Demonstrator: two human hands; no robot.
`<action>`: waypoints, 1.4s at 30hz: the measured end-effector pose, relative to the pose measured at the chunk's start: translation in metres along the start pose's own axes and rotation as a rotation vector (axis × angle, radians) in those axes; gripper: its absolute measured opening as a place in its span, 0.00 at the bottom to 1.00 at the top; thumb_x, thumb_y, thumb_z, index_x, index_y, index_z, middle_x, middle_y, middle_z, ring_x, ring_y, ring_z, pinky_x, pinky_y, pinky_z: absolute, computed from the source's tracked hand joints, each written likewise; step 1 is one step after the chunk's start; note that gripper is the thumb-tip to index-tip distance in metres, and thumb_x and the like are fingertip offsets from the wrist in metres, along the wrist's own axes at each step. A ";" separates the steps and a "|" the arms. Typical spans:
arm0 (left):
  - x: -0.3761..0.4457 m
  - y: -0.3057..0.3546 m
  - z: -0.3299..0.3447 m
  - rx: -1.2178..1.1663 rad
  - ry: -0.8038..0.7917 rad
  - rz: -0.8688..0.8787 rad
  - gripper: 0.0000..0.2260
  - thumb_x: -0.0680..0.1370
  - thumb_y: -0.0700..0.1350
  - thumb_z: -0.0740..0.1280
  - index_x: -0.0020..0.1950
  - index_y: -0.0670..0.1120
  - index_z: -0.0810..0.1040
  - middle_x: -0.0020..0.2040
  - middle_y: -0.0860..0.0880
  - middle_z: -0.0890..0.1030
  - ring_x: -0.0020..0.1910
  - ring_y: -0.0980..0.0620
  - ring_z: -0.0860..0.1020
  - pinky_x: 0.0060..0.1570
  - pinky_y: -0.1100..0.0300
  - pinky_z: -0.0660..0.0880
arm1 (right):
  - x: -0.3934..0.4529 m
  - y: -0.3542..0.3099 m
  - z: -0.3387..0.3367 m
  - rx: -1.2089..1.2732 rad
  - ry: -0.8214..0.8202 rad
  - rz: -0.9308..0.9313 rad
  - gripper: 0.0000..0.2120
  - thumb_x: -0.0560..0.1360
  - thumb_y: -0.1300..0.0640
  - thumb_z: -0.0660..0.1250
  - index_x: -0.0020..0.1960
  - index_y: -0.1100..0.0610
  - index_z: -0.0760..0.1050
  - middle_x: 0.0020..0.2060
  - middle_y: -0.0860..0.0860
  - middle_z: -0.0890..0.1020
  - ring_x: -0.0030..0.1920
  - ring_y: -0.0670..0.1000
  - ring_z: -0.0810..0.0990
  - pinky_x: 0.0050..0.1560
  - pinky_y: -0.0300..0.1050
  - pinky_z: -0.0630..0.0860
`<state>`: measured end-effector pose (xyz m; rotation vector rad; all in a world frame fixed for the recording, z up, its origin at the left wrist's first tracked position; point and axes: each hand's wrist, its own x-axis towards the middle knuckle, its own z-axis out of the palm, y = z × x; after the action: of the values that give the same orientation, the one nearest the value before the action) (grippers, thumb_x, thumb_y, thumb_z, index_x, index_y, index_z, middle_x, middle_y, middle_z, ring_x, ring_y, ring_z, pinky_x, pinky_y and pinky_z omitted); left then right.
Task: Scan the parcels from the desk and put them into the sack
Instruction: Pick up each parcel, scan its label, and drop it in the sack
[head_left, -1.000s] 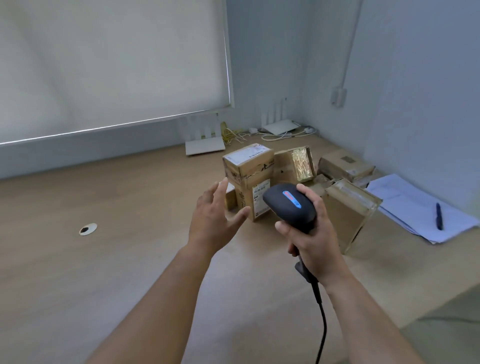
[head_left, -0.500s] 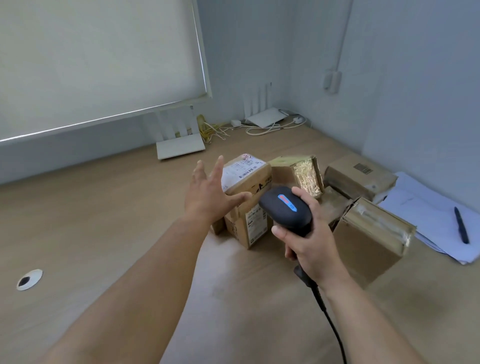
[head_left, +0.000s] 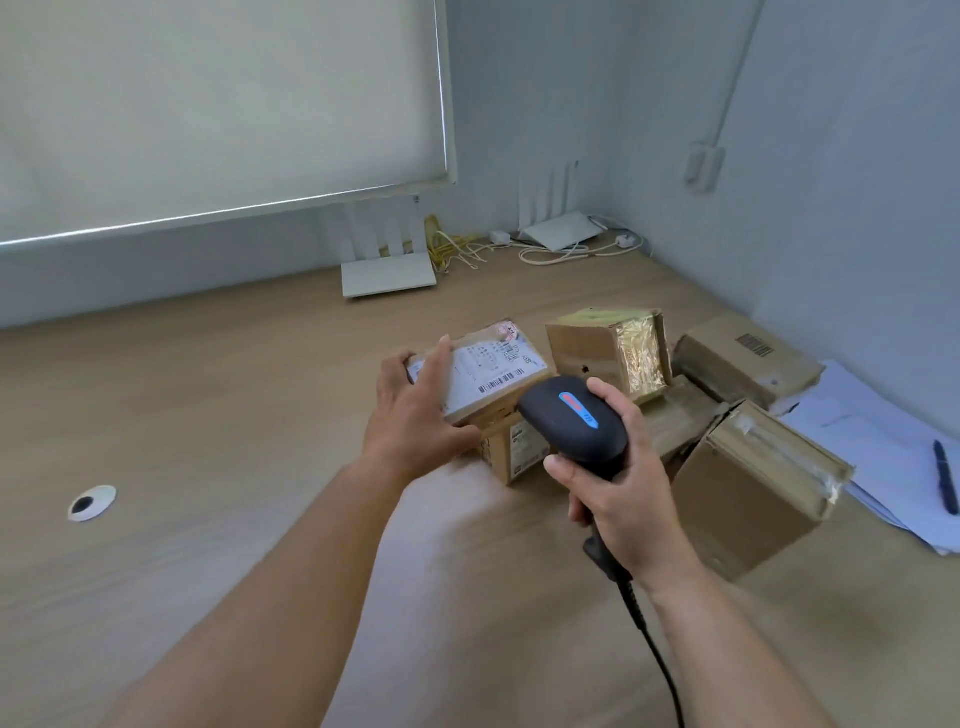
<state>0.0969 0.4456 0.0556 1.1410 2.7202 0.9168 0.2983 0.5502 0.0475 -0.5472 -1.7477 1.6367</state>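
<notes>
Several brown cardboard parcels lie clustered on the wooden desk (head_left: 208, 441). My left hand (head_left: 415, 410) grips the left end of the top parcel (head_left: 493, 369), which bears a white shipping label with barcodes and sits on another box (head_left: 511, 452). My right hand (head_left: 618, 483) holds a black barcode scanner (head_left: 571, 418) with a blue-and-red stripe, its head just right of that label; its cable (head_left: 660, 654) trails toward me. Other parcels: one with gold tape (head_left: 608, 353), one with a barcode (head_left: 743, 364), a large tilted one (head_left: 753, 483). No sack is in view.
Two white routers (head_left: 387, 275) (head_left: 558, 234) and loose cables (head_left: 457, 249) sit at the back by the wall. White papers (head_left: 883, 441) with a dark pen (head_left: 945, 483) lie at the right. A round cable hole (head_left: 91, 503) is at the left of the desk.
My left hand went from hovering open above the stack to gripping the labelled top parcel. The view moved closer to the desk; the scanner stays in my right hand.
</notes>
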 end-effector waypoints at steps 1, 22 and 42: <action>-0.011 -0.003 -0.004 0.009 0.009 0.009 0.48 0.63 0.54 0.74 0.76 0.61 0.48 0.67 0.55 0.52 0.70 0.46 0.57 0.64 0.51 0.68 | -0.006 -0.003 0.002 0.014 -0.011 -0.003 0.35 0.71 0.69 0.74 0.66 0.37 0.70 0.54 0.55 0.79 0.27 0.46 0.75 0.25 0.42 0.73; -0.170 -0.025 -0.068 0.320 0.410 0.141 0.46 0.63 0.45 0.79 0.76 0.46 0.58 0.64 0.48 0.57 0.64 0.42 0.62 0.45 0.48 0.79 | -0.150 -0.043 0.020 0.144 -0.307 -0.008 0.34 0.72 0.68 0.73 0.64 0.35 0.71 0.55 0.55 0.78 0.27 0.56 0.72 0.26 0.46 0.73; -0.295 -0.039 -0.108 0.408 0.477 0.044 0.45 0.63 0.45 0.78 0.76 0.44 0.60 0.63 0.49 0.56 0.63 0.44 0.60 0.45 0.47 0.78 | -0.249 -0.059 0.029 0.101 -0.424 -0.045 0.34 0.73 0.70 0.72 0.65 0.37 0.70 0.57 0.53 0.78 0.27 0.57 0.72 0.27 0.48 0.73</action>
<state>0.2576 0.1737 0.0720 1.1630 3.4045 0.7320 0.4567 0.3475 0.0593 -0.1140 -1.9397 1.8965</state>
